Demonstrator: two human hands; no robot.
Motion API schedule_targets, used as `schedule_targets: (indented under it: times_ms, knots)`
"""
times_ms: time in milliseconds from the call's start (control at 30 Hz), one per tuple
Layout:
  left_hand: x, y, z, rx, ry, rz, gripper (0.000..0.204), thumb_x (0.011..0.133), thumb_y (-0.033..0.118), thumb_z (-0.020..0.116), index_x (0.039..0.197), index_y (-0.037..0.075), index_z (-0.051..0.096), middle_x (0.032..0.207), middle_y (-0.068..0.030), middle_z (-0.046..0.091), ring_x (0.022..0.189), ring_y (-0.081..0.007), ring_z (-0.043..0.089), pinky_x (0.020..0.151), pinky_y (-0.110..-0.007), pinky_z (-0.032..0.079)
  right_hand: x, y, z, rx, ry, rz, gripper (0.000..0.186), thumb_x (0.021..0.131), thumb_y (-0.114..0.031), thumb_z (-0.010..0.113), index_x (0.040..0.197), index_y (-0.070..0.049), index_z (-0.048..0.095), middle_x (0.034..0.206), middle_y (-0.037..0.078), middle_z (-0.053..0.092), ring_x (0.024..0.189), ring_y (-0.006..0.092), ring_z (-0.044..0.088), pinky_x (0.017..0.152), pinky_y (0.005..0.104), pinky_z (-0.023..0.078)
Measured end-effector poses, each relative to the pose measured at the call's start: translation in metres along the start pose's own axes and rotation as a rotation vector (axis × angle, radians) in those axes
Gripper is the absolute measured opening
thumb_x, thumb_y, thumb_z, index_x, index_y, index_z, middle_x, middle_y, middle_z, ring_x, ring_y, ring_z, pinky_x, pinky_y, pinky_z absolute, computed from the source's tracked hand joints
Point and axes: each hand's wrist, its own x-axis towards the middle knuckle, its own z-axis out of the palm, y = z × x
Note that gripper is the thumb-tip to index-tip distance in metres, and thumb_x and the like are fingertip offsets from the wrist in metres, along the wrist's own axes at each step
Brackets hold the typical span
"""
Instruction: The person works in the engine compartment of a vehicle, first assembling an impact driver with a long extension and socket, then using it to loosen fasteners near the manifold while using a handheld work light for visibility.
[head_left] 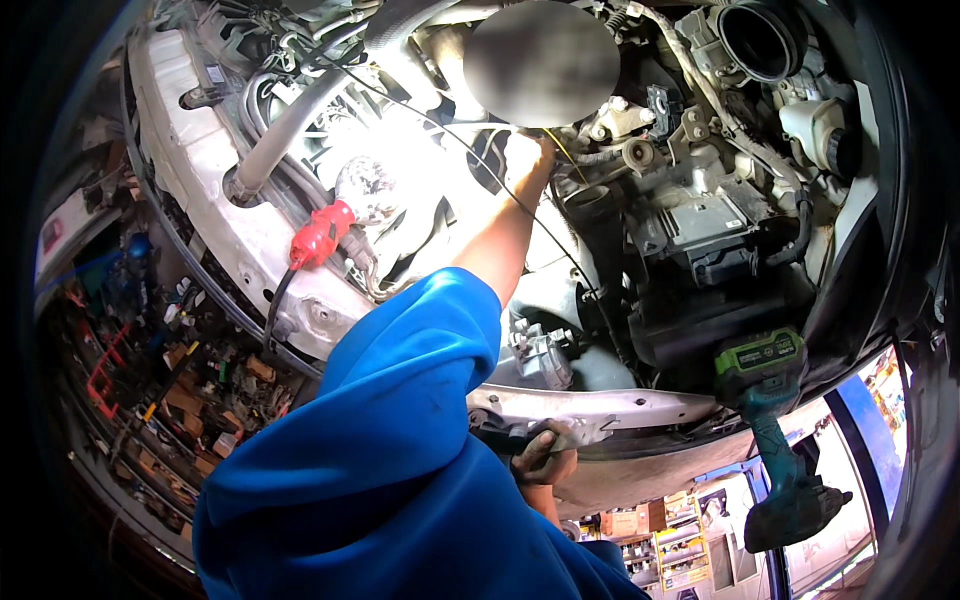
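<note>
My left arm, in a blue sleeve [400, 370], reaches deep into a vehicle's engine bay. My left hand [525, 160] is closed among the engine parts, washed out by glare; what its fingers grip is hidden. A thin black cable [480, 157] crosses over by the wrist, and a thin yellow strip [566, 155] shows just right of the hand. Lower down, my right hand [545, 455] is closed at the pale front panel [640, 405], thumb on top. Something dark beside its fingers cannot be made out.
A lit work lamp with a red socket [320, 235] lies left of my arm. A green cordless power tool [775, 430] rests at the bay's right front edge, near a black box-shaped part [700, 235]. Cluttered tools and parts [190, 390] fill the left. A blurred oval hides the top.
</note>
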Motion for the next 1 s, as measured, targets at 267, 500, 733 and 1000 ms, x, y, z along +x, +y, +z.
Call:
schedule_targets:
  times_ms: [267, 500, 733, 1000]
  knots:
    - [-0.015, 0.015, -0.009, -0.043, 0.072, 0.052, 0.026, 0.069, 0.013, 0.055, 0.080, -0.009, 0.063, 0.076, -0.0284, 0.063, 0.076, -0.0394, 0.065, 0.071, -0.039, 0.050, -0.003, 0.005, 0.001, -0.029, 0.012, -0.041, 0.013, 0.084, -0.008, 0.052, 0.089, 0.001, 0.059, 0.073, 0.012, 0.060, 0.054, 0.0296, 0.057, 0.048, 0.0362, 0.044]
    - [0.003, -0.001, 0.012, 0.071, 0.105, -0.108, 0.044, 0.066, 0.033, 0.080, 0.095, 0.004, 0.067, 0.089, -0.0145, 0.068, 0.082, -0.0262, 0.067, 0.074, -0.037, 0.050, -0.001, 0.006, 0.001, -0.040, -0.011, -0.082, 0.014, 0.084, -0.009, 0.052, 0.092, 0.000, 0.058, 0.075, 0.014, 0.060, 0.054, 0.0313, 0.056, 0.048, 0.0373, 0.044]
    - [0.006, -0.014, 0.016, -0.081, 0.055, 0.045, 0.036, 0.068, 0.029, 0.078, 0.096, 0.008, 0.068, 0.089, -0.0135, 0.069, 0.082, -0.0273, 0.066, 0.074, -0.036, 0.049, -0.010, 0.009, 0.005, -0.096, -0.013, -0.041, 0.014, 0.085, -0.013, 0.051, 0.090, -0.001, 0.056, 0.072, 0.014, 0.057, 0.054, 0.0325, 0.055, 0.050, 0.0399, 0.045]
    - [0.000, -0.001, -0.001, 0.001, 0.033, 0.027, 0.033, 0.071, 0.019, 0.069, 0.100, 0.003, 0.065, 0.094, -0.0201, 0.067, 0.090, -0.0312, 0.065, 0.079, -0.038, 0.049, -0.006, 0.009, -0.001, -0.001, -0.030, -0.036, 0.012, 0.084, -0.011, 0.053, 0.091, -0.001, 0.057, 0.074, 0.013, 0.060, 0.055, 0.0315, 0.058, 0.050, 0.0376, 0.047]
